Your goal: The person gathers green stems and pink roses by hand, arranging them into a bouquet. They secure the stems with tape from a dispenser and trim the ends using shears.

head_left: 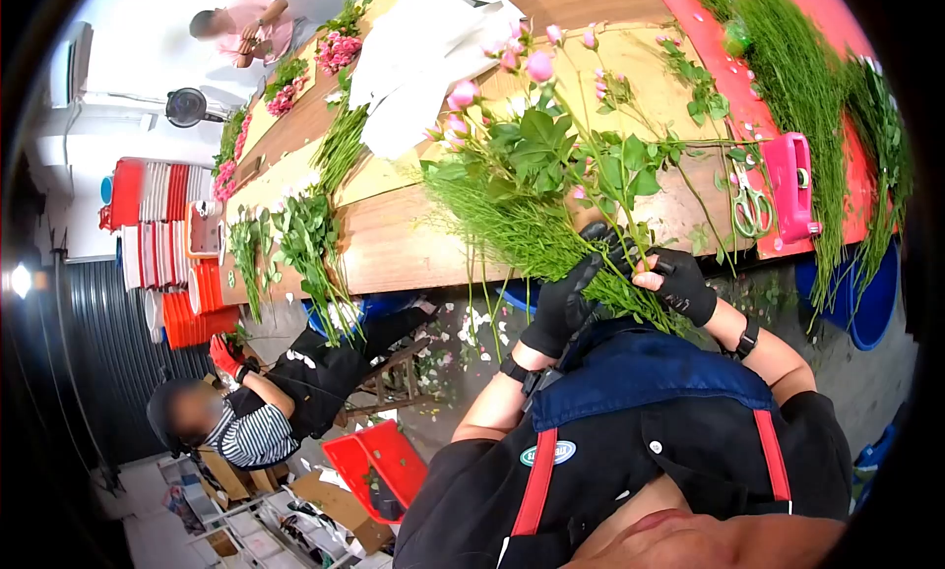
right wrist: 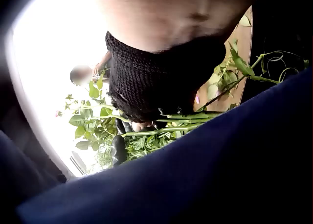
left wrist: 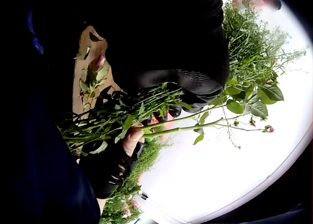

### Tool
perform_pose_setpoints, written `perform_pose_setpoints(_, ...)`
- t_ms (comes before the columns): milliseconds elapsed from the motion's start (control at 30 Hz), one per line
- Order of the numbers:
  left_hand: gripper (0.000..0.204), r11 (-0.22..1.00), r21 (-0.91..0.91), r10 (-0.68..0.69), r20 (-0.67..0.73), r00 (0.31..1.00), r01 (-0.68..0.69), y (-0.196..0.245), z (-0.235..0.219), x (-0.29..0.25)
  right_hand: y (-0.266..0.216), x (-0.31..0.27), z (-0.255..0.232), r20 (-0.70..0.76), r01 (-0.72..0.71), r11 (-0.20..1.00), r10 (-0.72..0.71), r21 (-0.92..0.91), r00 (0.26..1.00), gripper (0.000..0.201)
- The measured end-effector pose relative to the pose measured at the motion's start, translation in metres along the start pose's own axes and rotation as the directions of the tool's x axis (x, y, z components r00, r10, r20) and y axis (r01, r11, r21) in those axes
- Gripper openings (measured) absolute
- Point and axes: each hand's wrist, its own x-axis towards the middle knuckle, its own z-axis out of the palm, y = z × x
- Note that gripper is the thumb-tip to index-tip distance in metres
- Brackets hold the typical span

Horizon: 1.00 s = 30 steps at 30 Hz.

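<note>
Bouquet (head_left: 536,180) over table (head_left: 394,242), scissors (head_left: 752,215) just left of tape dispenser (head_left: 791,195); leafy stems (head_left: 307,239) at left, bucket (head_left: 872,298) below right

Glaring wrist views, dark edges.

- Our left hand (head_left: 566,308), in a black glove, curls round the stems (right wrist: 171,129) just off the bench's (head_left: 394,249) near edge, right of its middle.
- Our right hand (head_left: 681,285) sits close beside it, nearer the bench's right end, pinching the same stems.
- We see the right glove leave our thumb (left wrist: 133,138) bare at the tip, pressed against a stem.
- Our left forearm (head_left: 494,400) slants up and inward to the near edge, a dark band at the wrist.
- Our right forearm (head_left: 758,343) angles inward from a bent elbow, its wrist banded in black too.
- We hold both hands in front of our body.
</note>
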Motion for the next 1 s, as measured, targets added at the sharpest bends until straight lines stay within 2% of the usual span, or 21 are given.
perform_pose_setpoints(133,0.064,1.000,0.011,-0.002,-0.059,0.998,0.003,-0.007,0.005,-0.005,0.004,0.001,0.001,0.023,0.014,1.000,-0.014,0.003,1.000,0.019)
perform_pose_setpoints(200,0.065,0.999,-0.024,-0.025,-0.086,0.996,0.023,-0.007,0.010,-0.005,0.001,0.003,0.003,0.047,0.077,0.997,-0.077,-0.013,0.996,0.019)
perform_pose_setpoints(267,0.063,0.999,-0.020,-0.038,-0.048,0.998,0.037,-0.010,0.009,-0.005,-0.003,0.004,0.000,0.081,0.109,0.993,-0.105,-0.046,0.991,0.020)
perform_pose_setpoints(300,0.063,0.999,-0.020,-0.040,-0.024,0.999,0.040,-0.011,0.010,-0.006,0.003,0.005,0.002,0.079,0.205,0.975,-0.198,-0.081,0.977,0.022)
perform_pose_setpoints(333,0.057,0.997,-0.076,-0.039,-0.070,0.997,0.034,-0.011,0.016,-0.005,0.001,0.006,0.001,0.123,0.256,0.957,-0.240,-0.133,0.963,0.023)
perform_pose_setpoints(400,0.055,0.925,-0.301,-0.248,-0.012,0.969,0.233,-0.019,0.024,-0.005,0.002,0.006,0.002,0.172,0.308,0.934,-0.277,-0.184,0.945,0.025)
perform_pose_setpoints(433,0.048,0.847,-0.430,-0.338,0.018,0.941,0.313,-0.016,0.027,-0.001,0.006,0.006,0.003,0.175,0.308,0.932,-0.277,-0.188,0.945,0.026)
perform_pose_setpoints(500,0.037,0.618,-0.661,-0.509,0.077,0.857,0.426,-0.009,0.033,0.006,0.018,0.007,0.004,0.191,0.300,0.928,-0.261,-0.219,0.946,0.030)
perform_pose_setpoints(533,0.032,0.325,-0.832,-0.601,0.186,0.777,0.450,0.016,0.023,0.019,0.020,0.007,0.005,0.195,0.267,0.935,-0.224,-0.232,0.955,0.029)
perform_pose_setpoints(567,0.028,-0.004,-0.907,-0.650,0.322,0.688,0.420,0.030,0.019,0.027,0.021,0.006,0.006,0.203,0.235,0.941,-0.187,-0.242,0.961,0.029)
perform_pose_setpoints(600,0.021,0.022,-0.897,-0.639,0.326,0.696,0.441,0.027,0.023,0.027,0.017,0.005,0.003,0.215,0.163,0.962,-0.115,-0.219,0.970,0.028)
perform_pose_setpoints(700,0.019,-0.023,-0.920,-0.621,0.320,0.716,0.392,0.026,0.028,0.029,0.018,0.006,-0.008,0.296,-0.008,0.996,0.034,-0.089,0.955,0.029)
perform_pose_setpoints(733,0.018,0.004,-0.903,-0.636,0.329,0.698,0.430,0.018,0.031,0.027,0.017,0.008,-0.015,0.212,-0.093,0.995,0.085,0.029,0.974,0.029)
perform_pose_setpoints(767,0.020,-0.025,-0.909,-0.622,0.340,0.705,0.416,0.016,0.033,0.028,0.015,0.011,-0.026,0.136,-0.166,0.974,0.146,0.152,0.980,0.030)
perform_pose_setpoints(800,0.022,-0.056,-0.915,-0.608,0.349,0.713,0.400,0.014,0.035,0.029,0.015,0.018,-0.044,0.016,-0.307,0.942,0.308,0.133,0.951,0.032)
perform_pose_setpoints(833,0.024,-0.087,-0.919,-0.595,0.357,0.720,0.385,0.014,0.036,0.032,0.073,0.031,-0.061,-0.198,-0.130,0.990,0.117,-0.055,0.973,0.033)
perform_pose_setpoints(867,0.020,-0.058,-0.924,-0.589,0.337,0.735,0.377,0.021,0.036,0.036,0.077,0.038,-0.093,-0.312,-0.181,0.965,0.116,-0.188,0.943,0.031)
perform_pose_setpoints(900,0.020,-0.069,-0.921,-0.601,0.345,0.721,0.383,0.022,0.037,0.037,0.092,0.045,-0.118,-0.475,-0.177,0.839,-0.107,-0.515,0.874,0.024)
perform_pose_setpoints(933,0.020,-0.080,-0.919,-0.613,0.351,0.708,0.387,0.022,0.038,0.039,0.091,0.048,-0.141,-0.491,-0.322,0.612,-0.125,-0.722,0.862,0.019)
perform_pose_setpoints(967,0.021,-0.091,-0.916,-0.625,0.358,0.693,0.391,0.022,0.039,0.039,0.102,0.053,-0.160,-0.522,-0.418,0.473,-0.107,-0.775,0.847,0.019)
perform_pose_setpoints(1000,0.020,-0.069,-0.910,-0.636,0.356,0.684,0.409,0.023,0.040,0.040,0.093,0.058,-0.171,-0.562,-0.551,0.367,0.087,-0.749,0.822,0.022)
